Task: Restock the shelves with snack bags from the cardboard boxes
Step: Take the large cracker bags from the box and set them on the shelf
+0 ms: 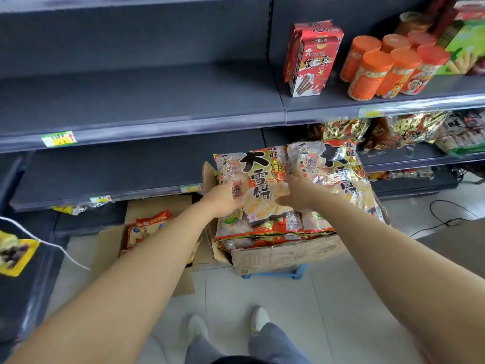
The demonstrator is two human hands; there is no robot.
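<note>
Two large rice-cracker snack bags lie side by side on top of a full cardboard box (286,254). My left hand (223,199) grips the left edge of the left snack bag (258,179). My right hand (298,193) holds the same bag's right side, where it meets the right snack bag (338,169). More bags are stacked underneath in the box. A second open cardboard box (110,248) on the floor to the left holds orange-red snack bags (147,228). The dark shelves (131,101) in front of me hold nothing.
The right shelf section carries red cartons (312,59), orange-lidded jars (388,67) and bagged snacks below. The full box sits on a blue stool (296,274). A black cable (446,219) trails on the tiled floor. Yellow packets (13,254) hang at the left.
</note>
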